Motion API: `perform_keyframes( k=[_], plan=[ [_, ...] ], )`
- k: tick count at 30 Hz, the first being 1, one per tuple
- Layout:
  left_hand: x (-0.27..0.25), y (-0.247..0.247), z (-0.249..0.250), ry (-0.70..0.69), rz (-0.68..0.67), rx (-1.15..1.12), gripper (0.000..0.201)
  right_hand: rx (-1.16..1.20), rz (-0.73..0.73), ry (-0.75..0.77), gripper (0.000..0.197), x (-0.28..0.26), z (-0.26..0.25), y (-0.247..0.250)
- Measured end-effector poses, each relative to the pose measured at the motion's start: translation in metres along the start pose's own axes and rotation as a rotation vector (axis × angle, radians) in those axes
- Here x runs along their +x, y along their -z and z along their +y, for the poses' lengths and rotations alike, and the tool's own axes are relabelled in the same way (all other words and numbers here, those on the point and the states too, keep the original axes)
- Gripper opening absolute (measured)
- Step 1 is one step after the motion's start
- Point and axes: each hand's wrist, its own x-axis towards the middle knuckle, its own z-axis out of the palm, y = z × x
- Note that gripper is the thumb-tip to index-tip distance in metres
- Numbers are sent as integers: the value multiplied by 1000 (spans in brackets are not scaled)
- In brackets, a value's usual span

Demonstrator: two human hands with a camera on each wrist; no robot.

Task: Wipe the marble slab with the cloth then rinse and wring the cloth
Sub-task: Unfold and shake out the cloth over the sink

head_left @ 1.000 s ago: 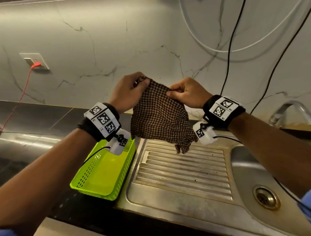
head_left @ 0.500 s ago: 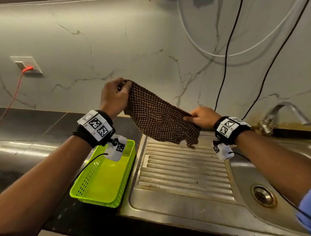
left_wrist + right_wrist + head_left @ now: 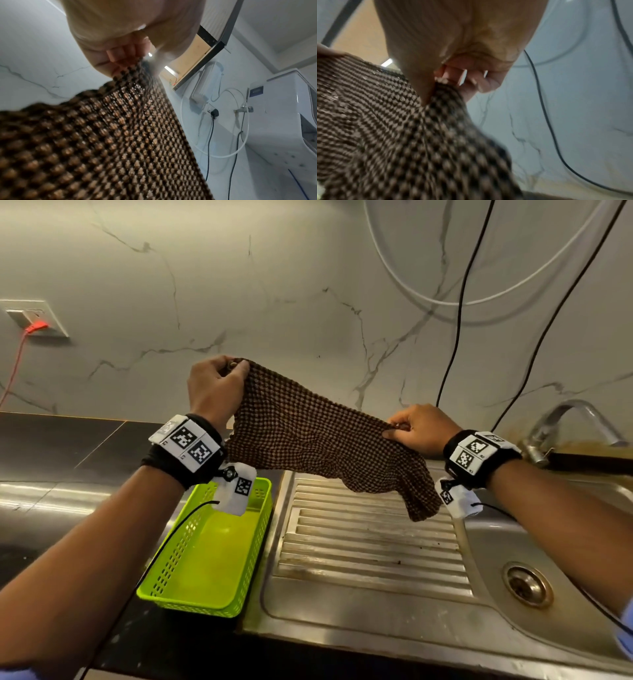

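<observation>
A home kitchen. A stainless steel sink (image 3: 513, 583) with a ribbed draining board (image 3: 370, 542) fills the lower right of the head view, with a metal tap (image 3: 565, 426) at the right edge. A dark polished countertop (image 3: 61, 460) runs along the left, holding a lime green plastic basket (image 3: 212, 559). Behind is a pale marble-patterned wall (image 3: 274, 285) with a wall socket (image 3: 34, 318) at upper left. The left wrist view shows a white water purifier (image 3: 278, 108) mounted at right, with hoses.
</observation>
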Motion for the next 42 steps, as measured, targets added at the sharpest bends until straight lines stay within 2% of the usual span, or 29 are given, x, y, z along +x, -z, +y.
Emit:
perform_keyframes(
  k=[4, 9, 13, 16, 19, 22, 27, 28, 30, 33, 35, 36, 40, 42],
  plan=[
    [2, -4, 8, 4, 28, -42, 14, -120, 27, -70, 22, -4, 24, -10],
    [2, -10, -2, 18, 20, -6, 14, -148, -96, -285, 20, -11, 53, -15],
    [4, -13, -7, 99, 29, -33, 20, -162, -111, -448, 58, -18, 61, -9],
    [3, -16, -13, 149, -28, -16, 14, -160, -118, -530, 65, -19, 63, -2],
    [1, -23, -15, 211, -79, -58, 11, -45, -122, -607, 61, -12, 61, 5],
    [-5, -33, -10, 244, -149, -89, 13, 180, -116, -586, 43, -3, 57, 16],
    [-11, -52, 0, 297, -248, -105, 12, 488, -333, -459, 17, -4, 38, 30],
    [-11, -56, 3, 318, -260, -126, 14, 601, -360, -446, 17, -5, 35, 32],
    [-13, -62, 6, 345, -283, -139, 16, 834, -283, -426, 22, -6, 30, 34],
    [-18, -69, 8, 377, -320, -150, 12, 1017, 87, -540, 13, -3, 27, 25],
    [-23, -73, 11, 401, -337, -196, 12, 1045, 245, -630, 5, -5, 23, 18],
    [-27, -76, 13, 413, -356, -222, 12, 1030, 251, -626, 7, -6, 19, 16],
    [-47, -89, 19, 478, -442, -337, 11, 1024, 154, -514, 35, -12, -11, 10],
    [-58, -97, 22, 464, -475, -349, 11, 1032, 142, -442, 32, -13, -29, 9]
  ],
)
